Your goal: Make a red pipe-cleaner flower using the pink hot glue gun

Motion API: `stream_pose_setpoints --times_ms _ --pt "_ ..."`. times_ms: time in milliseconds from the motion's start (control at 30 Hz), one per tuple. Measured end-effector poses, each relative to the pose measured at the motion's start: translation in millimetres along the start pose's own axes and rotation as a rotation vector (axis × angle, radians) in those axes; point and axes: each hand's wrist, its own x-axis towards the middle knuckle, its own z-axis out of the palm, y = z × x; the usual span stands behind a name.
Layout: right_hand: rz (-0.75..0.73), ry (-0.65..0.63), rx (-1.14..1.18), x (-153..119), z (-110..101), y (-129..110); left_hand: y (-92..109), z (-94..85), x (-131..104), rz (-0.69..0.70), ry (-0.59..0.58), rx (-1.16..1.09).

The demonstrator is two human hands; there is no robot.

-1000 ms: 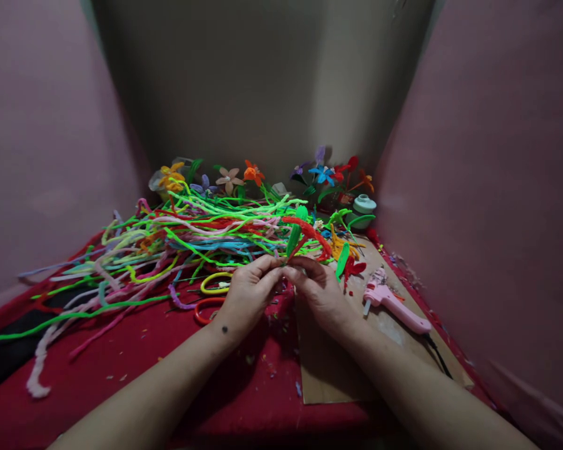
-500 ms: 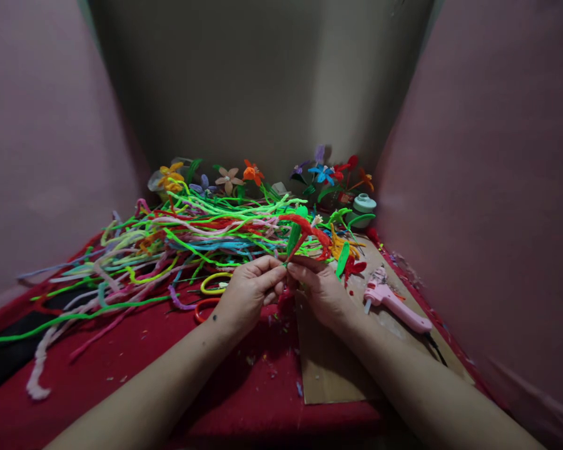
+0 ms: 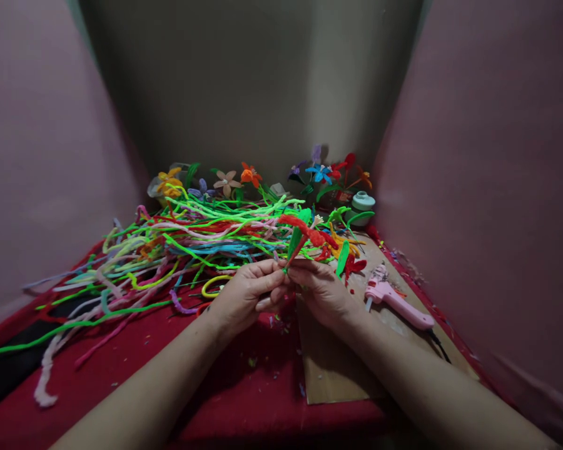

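l hand (image 3: 253, 287) & r hand (image 3: 318, 286) pinch the base of a fuzzy red-and-green pipe-cleaner flower piece (image 3: 316, 238), up btwn them by the multicolour fuzzy pipe-cleaner pile (image 3: 206, 228). prob v. light, bendy, crushable; best held at base.

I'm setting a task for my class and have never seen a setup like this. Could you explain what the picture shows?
There is no machine here: you see a person's bare left hand and right hand. One camera, worn on the person's head, looks forward and down at them. A red cloth covers the surface. On it lies a heap of fuzzy coloured stems; on the right, a pink glue gun rests on a cardboard sheet. Fuzzy flowers stand along the back. The fingers of both hands meet and pinch the lower end of a red and green fuzzy piece.
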Motion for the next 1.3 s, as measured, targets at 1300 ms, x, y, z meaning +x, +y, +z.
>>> stream_pose_setpoints --times_ms 1300 --pt "-0.083 0.017 -0.106 1 1 2 -2 6.2 2 0.079 0.264 0.17"
